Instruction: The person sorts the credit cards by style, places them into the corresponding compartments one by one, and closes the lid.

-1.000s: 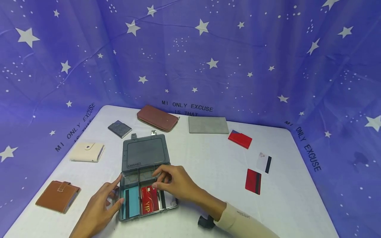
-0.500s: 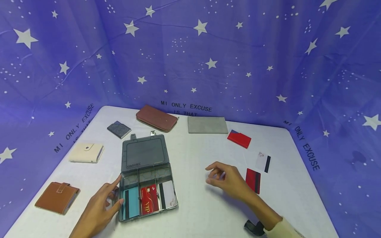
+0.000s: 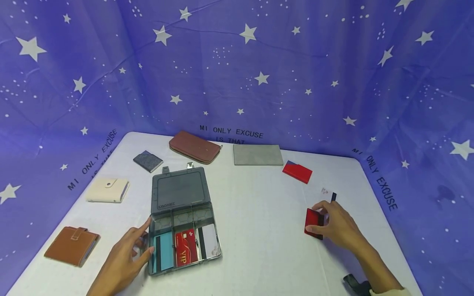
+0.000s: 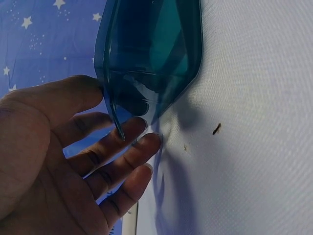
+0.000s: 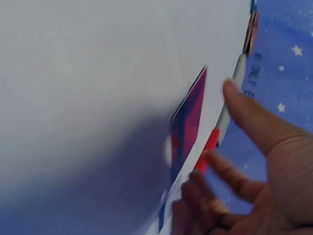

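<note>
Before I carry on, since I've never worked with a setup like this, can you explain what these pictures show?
There is no machine, just a person's bare hands. The wide picture is taken from the head, looking forward and down; the two close ones from each wrist.

On the white table sits an open box containing a blue card, a VIP card and a white card. Around it lie a brown wallet, cream wallet, gray card holder, maroon purse, flat gray case and red card holder.

The left hand rests against the box's left side. The right hand is at a loose red card; whether it touches the card, I can't tell. Neither hand plainly holds anything.
</note>
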{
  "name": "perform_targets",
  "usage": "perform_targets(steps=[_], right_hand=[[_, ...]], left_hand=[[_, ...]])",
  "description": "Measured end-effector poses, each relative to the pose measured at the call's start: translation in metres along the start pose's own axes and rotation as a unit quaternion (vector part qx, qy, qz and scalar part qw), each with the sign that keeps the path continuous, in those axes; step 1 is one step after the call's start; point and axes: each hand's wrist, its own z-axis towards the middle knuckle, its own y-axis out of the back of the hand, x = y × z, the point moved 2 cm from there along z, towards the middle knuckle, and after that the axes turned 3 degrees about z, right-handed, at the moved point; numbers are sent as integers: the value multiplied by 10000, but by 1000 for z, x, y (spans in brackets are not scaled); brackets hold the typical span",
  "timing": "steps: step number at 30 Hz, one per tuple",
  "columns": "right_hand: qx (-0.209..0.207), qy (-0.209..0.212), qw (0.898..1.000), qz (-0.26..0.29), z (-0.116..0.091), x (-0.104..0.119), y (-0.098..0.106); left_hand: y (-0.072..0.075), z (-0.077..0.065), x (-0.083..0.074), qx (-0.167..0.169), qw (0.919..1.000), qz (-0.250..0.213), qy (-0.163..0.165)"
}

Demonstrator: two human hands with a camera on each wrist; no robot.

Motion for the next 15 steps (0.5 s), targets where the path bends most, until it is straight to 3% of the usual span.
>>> perform_targets(steps=[4, 8, 12, 15], right_hand=[[122, -366, 9989, -279, -2, -12, 0], [150, -205, 9996, -118, 1, -11, -7], [254, 239, 9972, 658, 6, 2, -15], [615, 395, 9818, 1751, 8, 19, -23]], left_hand=[[0, 0, 0, -38, 10000, -8, -28], [-1, -1, 0, -111, 9999, -25, -97], [-1, -1, -1, -134, 9998, -18, -128], [-1, -1, -1, -143, 9998, 13, -117]])
